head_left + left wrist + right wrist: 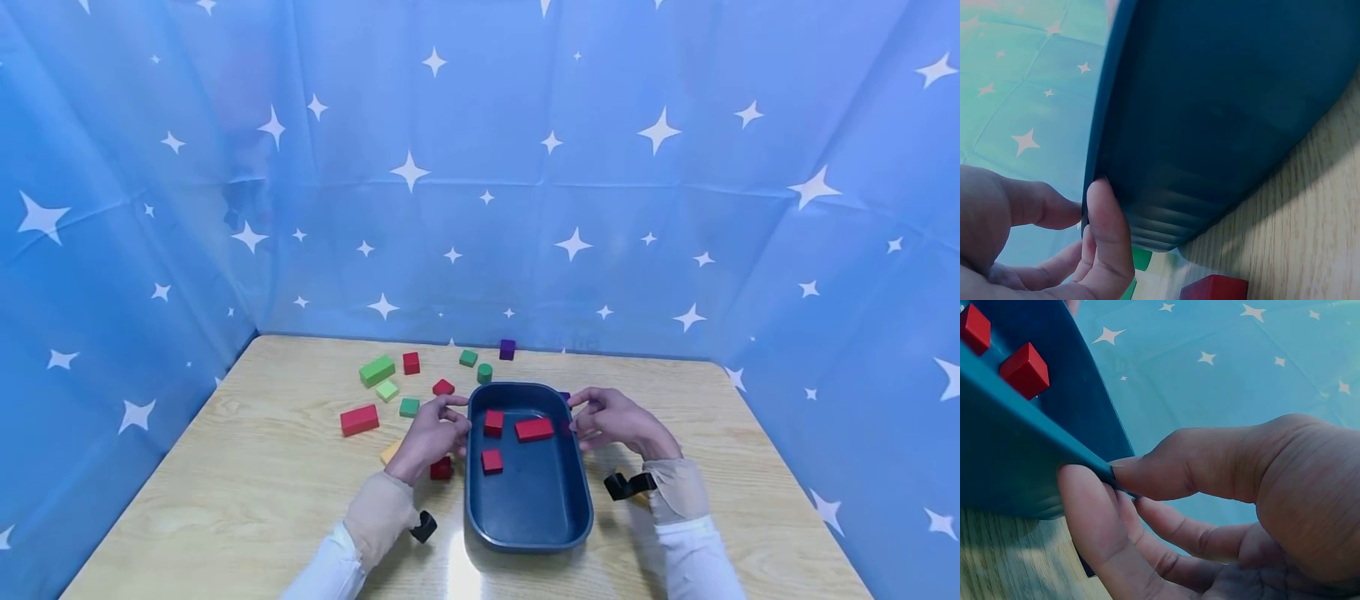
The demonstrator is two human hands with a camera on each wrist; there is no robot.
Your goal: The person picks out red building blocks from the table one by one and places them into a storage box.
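Note:
Between my two hands is a dark blue plastic bin [531,512]. My left hand [433,435] pinches the bin's left rim, thumb inside and fingers against the outer wall in the left wrist view. On the opposite side, my right hand [621,422] pinches the right rim between thumb and fingers. Inside the bin lie a red cube [493,422], a red rectangular block [534,430] and a second red cube [492,462], all toward its far half. Beside my left hand a dark red block [441,468] sits on the table.
Left of the bin lie a red rectangular block [360,420], a light green block [377,371], a red cube [411,362] and several smaller blocks. A green cylinder [484,373] and purple cube [507,349] stand beyond it. A starry blue curtain [480,167] surrounds the wooden table [225,483].

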